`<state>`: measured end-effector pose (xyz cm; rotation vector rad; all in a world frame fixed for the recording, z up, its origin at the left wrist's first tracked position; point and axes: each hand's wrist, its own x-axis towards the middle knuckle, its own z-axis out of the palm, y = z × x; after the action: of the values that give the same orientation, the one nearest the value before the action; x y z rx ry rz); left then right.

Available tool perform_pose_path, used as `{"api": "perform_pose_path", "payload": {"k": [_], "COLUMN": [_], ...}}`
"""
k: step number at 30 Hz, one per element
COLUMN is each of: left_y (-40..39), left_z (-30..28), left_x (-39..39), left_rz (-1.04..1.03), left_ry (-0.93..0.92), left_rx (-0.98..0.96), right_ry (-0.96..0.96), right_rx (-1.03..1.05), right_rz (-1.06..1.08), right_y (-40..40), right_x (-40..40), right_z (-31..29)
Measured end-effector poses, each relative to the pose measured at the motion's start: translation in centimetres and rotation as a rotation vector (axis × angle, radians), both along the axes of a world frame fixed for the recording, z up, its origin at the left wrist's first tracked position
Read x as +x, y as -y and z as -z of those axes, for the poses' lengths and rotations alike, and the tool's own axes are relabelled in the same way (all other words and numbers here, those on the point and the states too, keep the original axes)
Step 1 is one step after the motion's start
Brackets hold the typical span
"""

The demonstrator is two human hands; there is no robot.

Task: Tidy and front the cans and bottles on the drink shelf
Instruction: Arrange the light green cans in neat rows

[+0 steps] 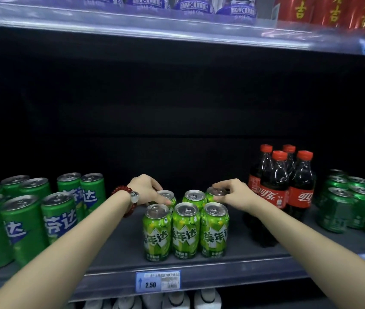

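Light green apple-soda cans stand in two rows of three on the grey drink shelf [119, 248]. The front row [186, 233] sits near the shelf's front edge, labels facing me. My left hand [147, 189], with a red bead bracelet on the wrist, grips the back-left can [168, 196]. My right hand [232, 192] grips the top of the back-right can [213, 194]. Between them the back-middle can [193, 197] stands untouched.
Dark green soda cans [27, 217] crowd the shelf's left side. Red-capped cola bottles [281, 188] stand just right of my right hand, with more green cans [350, 206] beyond. A price tag [158, 282] reading 2.50 hangs on the rail. An upper shelf [154, 30] holds purple bottles.
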<state>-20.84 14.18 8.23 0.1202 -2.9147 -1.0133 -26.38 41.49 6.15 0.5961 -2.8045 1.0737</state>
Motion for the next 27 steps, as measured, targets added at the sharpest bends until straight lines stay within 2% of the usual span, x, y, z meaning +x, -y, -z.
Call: {"api": "perform_pose_path", "payload": {"k": [5, 15, 22, 27], "left_y": [0.2, 0.9, 0.8, 0.6], "left_z": [0.4, -0.2, -0.2, -0.1], "left_x": [-0.2, 0.5, 1.0, 1.5], "left_rz": [-0.083, -0.055, -0.064, -0.104], "left_ry": [-0.040, 0.014, 0.044, 0.049], "left_rx": [0.034, 0.031, 0.048, 0.061], "right_ry": [-0.013, 0.082, 0.232, 0.234], "right_rx": [-0.005, -0.032, -0.044, -0.039], "right_rz": [0.007, -0.011, -0.078, -0.075], "right_y": [1.3, 2.0, 1.6, 1.0], "right_x": [0.2, 0.5, 0.8, 1.3], "right_z": [0.1, -0.7, -2.1, -2.1]}}
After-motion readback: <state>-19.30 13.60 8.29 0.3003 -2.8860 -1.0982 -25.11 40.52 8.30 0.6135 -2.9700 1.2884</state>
